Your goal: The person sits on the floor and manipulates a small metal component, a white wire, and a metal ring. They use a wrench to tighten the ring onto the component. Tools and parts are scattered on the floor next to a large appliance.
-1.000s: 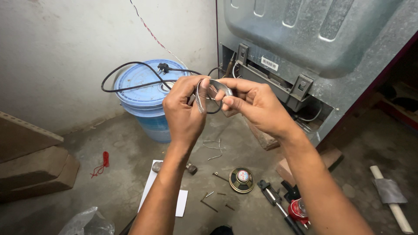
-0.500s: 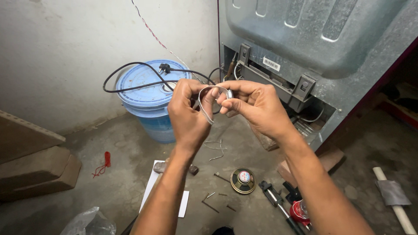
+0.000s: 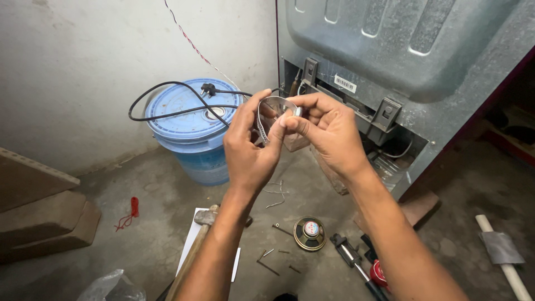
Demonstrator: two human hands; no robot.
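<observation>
At the bottom of the frame, on the concrete floor [image 3: 139, 245], lie a hammer [image 3: 202, 223] across a white sheet [image 3: 192, 245], a few loose screws [image 3: 267, 262], a small round speaker [image 3: 310, 233] and, at lower right, screwdrivers with dark and red handles [image 3: 356, 265]. A taped pipe [image 3: 501, 251] rests at the far right edge, a scrap of red cord [image 3: 129, 212] at the left.

Above these, at frame centre, both hands meet around a metal hose clamp [image 3: 271, 114], a thin silver band curved into a ring. The left hand [image 3: 248, 153] is closed on the band's left side, thumb and fingers pinching it. The right hand [image 3: 329, 134] is closed on the band's right end, fingertips [image 3: 290, 118] pressing at its top edge.

To work the band well, the grip would best stay near the joint, so the loose end feeds straight and the ring does not twist; the thin edge looks sharp enough to warrant care.

Behind the hands, at centre left, stands a blue lidded bucket [image 3: 192, 134] with a black power cord [image 3: 173, 106] and plug draped over it. The upper right holds the grey metal back of an appliance [image 3: 401, 50], against a plastered wall [image 3: 83, 67].
</observation>
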